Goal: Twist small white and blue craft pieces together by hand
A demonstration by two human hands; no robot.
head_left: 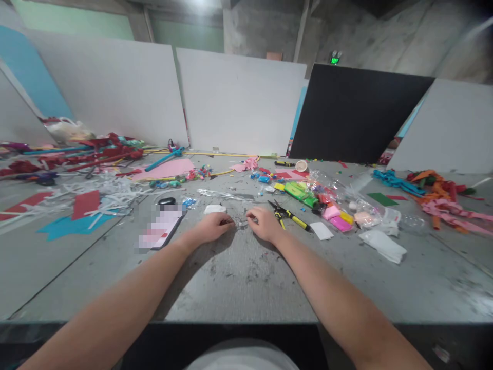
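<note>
Head view shows both my arms stretched forward over the grey counter (246, 277). My left hand (213, 226) and right hand (265, 224) lie knuckles up, close together, fingers curled in on a small clear piece (241, 223) pinched between them; it is too small to tell what it is. Just right of my right hand lie the yellow-handled cutters (289, 216), with a white card (321, 230) beside them. Left of my left hand lies a phone (162, 229), its screen blurred, and a small white block (214, 209) lies just beyond that hand. Coloured clay blocks (335, 216) sit farther right, and red and blue paper scraps (77, 213) spread over the left of the counter.
</note>
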